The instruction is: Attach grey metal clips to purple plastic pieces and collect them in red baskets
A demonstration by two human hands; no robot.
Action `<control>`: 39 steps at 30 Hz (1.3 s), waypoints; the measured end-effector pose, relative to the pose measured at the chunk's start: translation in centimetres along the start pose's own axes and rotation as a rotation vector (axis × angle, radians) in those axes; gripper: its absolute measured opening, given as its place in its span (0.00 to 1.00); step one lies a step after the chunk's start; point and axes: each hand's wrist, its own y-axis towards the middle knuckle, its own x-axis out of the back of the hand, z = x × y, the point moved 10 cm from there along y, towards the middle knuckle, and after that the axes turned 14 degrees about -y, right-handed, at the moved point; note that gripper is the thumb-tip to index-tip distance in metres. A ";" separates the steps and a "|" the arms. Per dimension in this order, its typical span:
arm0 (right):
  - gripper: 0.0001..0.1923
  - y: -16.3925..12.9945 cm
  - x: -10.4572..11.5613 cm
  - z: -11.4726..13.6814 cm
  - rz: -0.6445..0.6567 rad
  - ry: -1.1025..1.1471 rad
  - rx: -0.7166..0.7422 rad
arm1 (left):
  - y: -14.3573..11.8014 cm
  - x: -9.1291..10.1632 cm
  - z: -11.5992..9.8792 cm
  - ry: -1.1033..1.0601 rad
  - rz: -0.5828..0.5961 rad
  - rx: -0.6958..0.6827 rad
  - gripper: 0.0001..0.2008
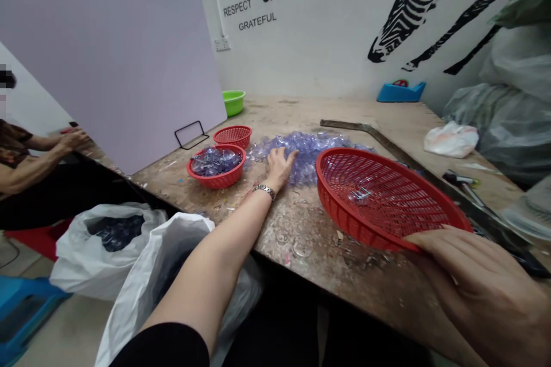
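At the far left a second person sits with a hand [74, 139] at the counter's left end, behind a large pale board [107, 51] that stands tilted on the counter [301, 229].

Below the counter's near left edge, on the floor, sit two white bags [129, 264]; the left one shows dark, clear pieces inside.

On the counter there are three red baskets. Two small ones lie toward the left: the nearer small basket [216, 165] is full of clear bluish plastic pieces, and the farther small basket [233, 135], just behind it, looks empty. One green bowl [233, 102] stands at the far edge by the board.

The left hand [279, 165] reaches across the middle of the counter, fingers spread and laid flat on the near edge of one pile of clear plastic pieces [305, 149]; whether it grips any I cannot tell. The pile stretches left to right across the counter's middle.

The big basket [379, 198] lies right of the pile, near the front edge, tilted with its open mouth facing up and left; one small metal piece [360, 195] lies in it. The right hand [486, 287] holds its near right rim, fingers curled over the edge.

A long metal bar [387, 143] runs diagonally toward the right edge. A white bag [450, 139] lies beyond it, and one blue tray [400, 92] sits at the far right corner.
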 end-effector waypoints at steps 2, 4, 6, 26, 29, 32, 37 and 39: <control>0.08 -0.3 -0.1 -0.2 0.006 0.021 -0.016 | 0.0 2.3 0.6 0.091 -0.135 0.038 0.25; 0.07 -0.5 -0.2 -0.4 0.013 0.050 -0.036 | 0.2 3.9 1.5 0.187 -0.208 0.093 0.25; 0.06 -0.5 -0.2 -0.3 0.019 0.079 -0.050 | 0.4 4.7 2.4 0.248 -0.228 0.152 0.27; 0.15 -1.5 0.3 0.4 0.039 0.259 -0.116 | 3.2 0.6 -0.1 0.227 0.041 0.051 0.21; 0.15 -1.9 0.3 0.3 0.052 0.275 -0.135 | 2.5 1.9 -0.5 0.339 -0.064 0.001 0.20; 0.15 -2.5 0.0 0.2 0.070 0.285 -0.140 | 2.1 3.7 2.1 0.398 -0.123 0.149 0.23; 0.16 -2.7 -0.3 0.3 0.086 0.293 -0.159 | 2.3 5.1 4.7 0.406 -0.159 0.265 0.26; 0.17 -2.7 -0.2 0.3 0.088 0.303 -0.170 | 2.9 5.0 4.9 0.366 -0.158 0.284 0.27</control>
